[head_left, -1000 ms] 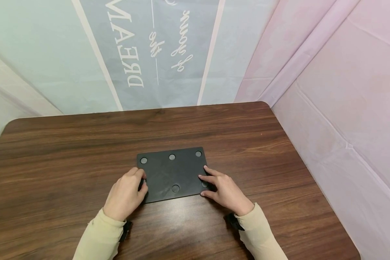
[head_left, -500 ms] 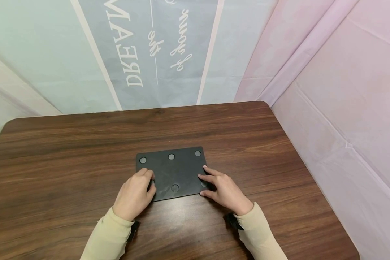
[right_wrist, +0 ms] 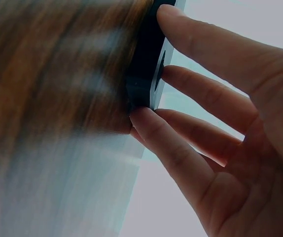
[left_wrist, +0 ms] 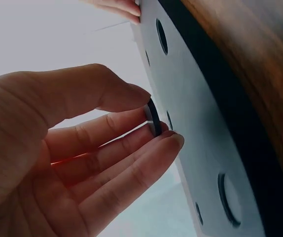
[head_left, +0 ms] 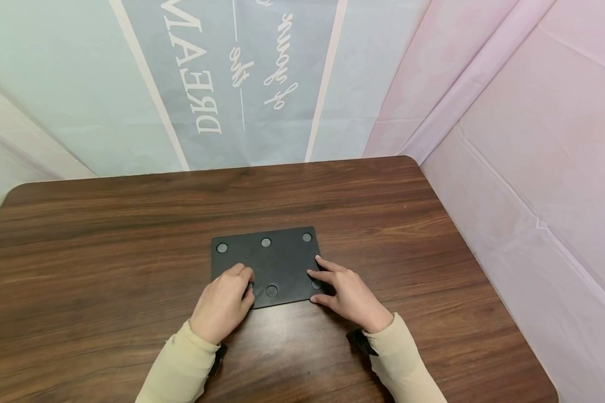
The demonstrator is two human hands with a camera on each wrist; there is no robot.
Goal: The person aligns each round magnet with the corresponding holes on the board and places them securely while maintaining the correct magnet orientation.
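A flat dark grey board (head_left: 287, 260) with several round recesses lies on the table. My left hand (head_left: 223, 305) is over the board's near left part. In the left wrist view its thumb and fingers pinch a thin dark disc (left_wrist: 153, 116), held on edge just off the board's face. The near-left recess (left_wrist: 229, 198) lies behind the hand in the head view. My right hand (head_left: 350, 294) rests at the near right corner with fingers spread: the thumb touches the near edge, one finger reaches beside the corner recess (right_wrist: 159, 71), and others touch the right side.
The brown wood-grain table (head_left: 106, 252) extends around the board on all sides. A pale printed cloth (head_left: 262, 84) hangs behind its far edge, and another pale cloth (head_left: 544, 168) hangs along the right side. Dark wrist straps (head_left: 361, 342) show at both sleeves.
The left hand has moved right from the board's left edge, over its near left part, keeping the disc pinched. The right hand and the board have hardly moved.
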